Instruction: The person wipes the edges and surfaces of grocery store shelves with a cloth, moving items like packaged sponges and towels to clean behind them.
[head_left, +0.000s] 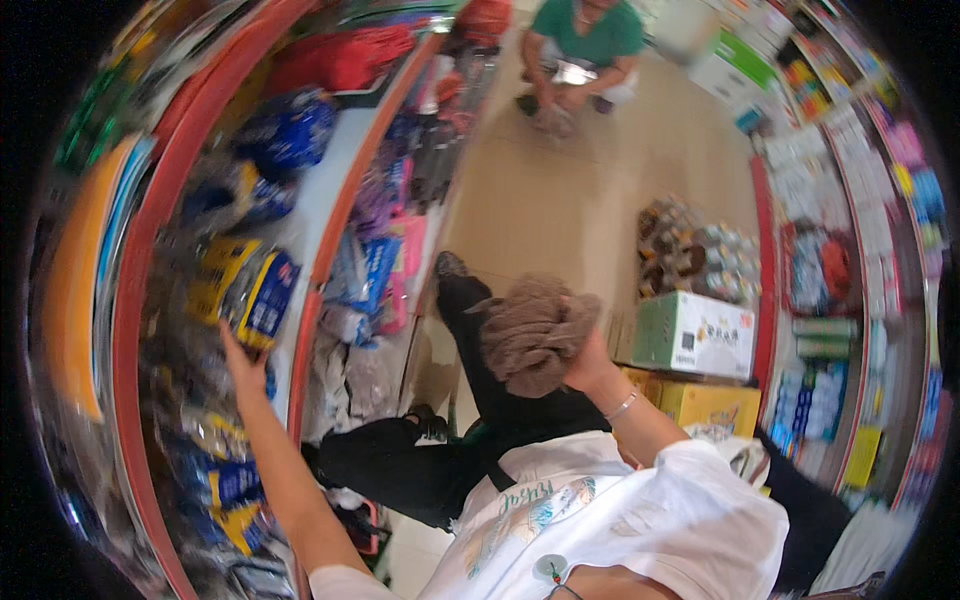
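My right hand (589, 352) grips a thick bundle of folded brown cloth (531, 334) above my lap. My left hand (246, 367) reaches into the shelf at the left, its fingers at the lower edge of a blue and yellow plastic-wrapped package (259, 292). Whether those fingers hold the package or only touch it, I cannot tell. More blue and yellow packages (236, 484) lie lower on the same shelf, and dark blue ones (289, 131) lie farther up it.
Red-edged shelving (341, 202) runs along the left. Ahead on the tiled floor a person in a green top (589, 34) crouches, handling something blurred. At the right stand a white and green carton (694, 334), a yellow box (709, 405), several bundled packs (727, 259) and stocked shelves (851, 217).
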